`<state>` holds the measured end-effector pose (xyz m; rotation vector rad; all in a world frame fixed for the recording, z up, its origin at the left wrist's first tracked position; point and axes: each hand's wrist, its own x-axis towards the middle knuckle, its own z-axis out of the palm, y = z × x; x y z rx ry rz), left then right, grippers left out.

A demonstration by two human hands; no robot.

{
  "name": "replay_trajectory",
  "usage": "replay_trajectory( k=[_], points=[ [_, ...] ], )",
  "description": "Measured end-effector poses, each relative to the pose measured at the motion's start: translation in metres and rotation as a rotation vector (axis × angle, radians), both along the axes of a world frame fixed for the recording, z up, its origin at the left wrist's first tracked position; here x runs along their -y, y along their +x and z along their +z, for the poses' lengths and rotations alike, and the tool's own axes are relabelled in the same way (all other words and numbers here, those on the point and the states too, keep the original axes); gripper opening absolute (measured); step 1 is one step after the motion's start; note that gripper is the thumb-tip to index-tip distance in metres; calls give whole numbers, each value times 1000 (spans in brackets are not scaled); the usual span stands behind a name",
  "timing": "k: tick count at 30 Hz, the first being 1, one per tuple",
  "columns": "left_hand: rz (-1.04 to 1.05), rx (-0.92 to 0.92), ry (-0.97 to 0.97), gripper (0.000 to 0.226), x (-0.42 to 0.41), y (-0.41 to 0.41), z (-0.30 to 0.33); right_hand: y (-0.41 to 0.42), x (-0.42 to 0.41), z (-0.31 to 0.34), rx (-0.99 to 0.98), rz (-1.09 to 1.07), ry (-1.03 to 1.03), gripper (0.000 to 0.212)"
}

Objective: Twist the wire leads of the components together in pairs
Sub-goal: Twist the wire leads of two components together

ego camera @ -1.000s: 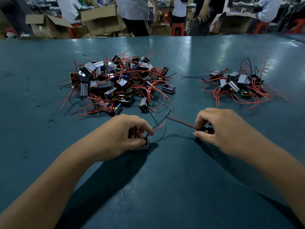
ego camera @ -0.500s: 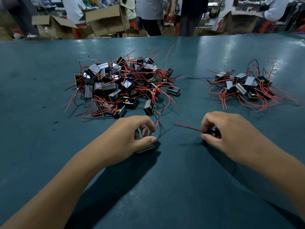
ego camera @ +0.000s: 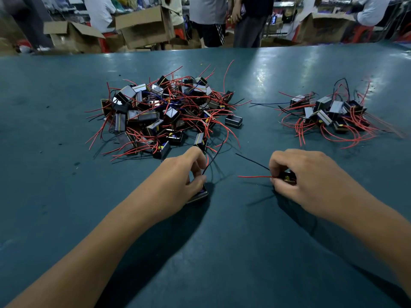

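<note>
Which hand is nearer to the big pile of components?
Left. The left hand is just below the big pile, almost touching it; the right hand is farther right.

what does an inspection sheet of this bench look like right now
surface: teal table, a few dark specks at left
job's things: big pile of components far left; smaller pile far right; one component under the left hand, another in the right hand
clutter: nothing seen beyond the specks
grippers: left hand holds its component on the table; right hand pinches its component
cables: red lead and black lead stick out leftward from the right hand, apart from the left component's leads
surroundings: cardboard boxes, standing people behind the table
</note>
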<state>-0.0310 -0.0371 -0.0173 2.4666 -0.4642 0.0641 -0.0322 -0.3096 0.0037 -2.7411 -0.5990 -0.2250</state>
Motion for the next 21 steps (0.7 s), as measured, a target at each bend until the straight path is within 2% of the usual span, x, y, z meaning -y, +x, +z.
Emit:
replay_trajectory(
  k=[5, 9, 21],
  points=[
    [-35, 9, 12, 22, -1, 1, -1, -1, -2, -4, -5, -6, -13, 12],
    [-33, 20, 8, 27, -3, 2, -1, 1, -3, -6, 91, 32, -85, 5],
    [5, 30, -30, 26, -3, 2, 1, -1, -7, -4, 44, 26, -39, 14]
  ],
)
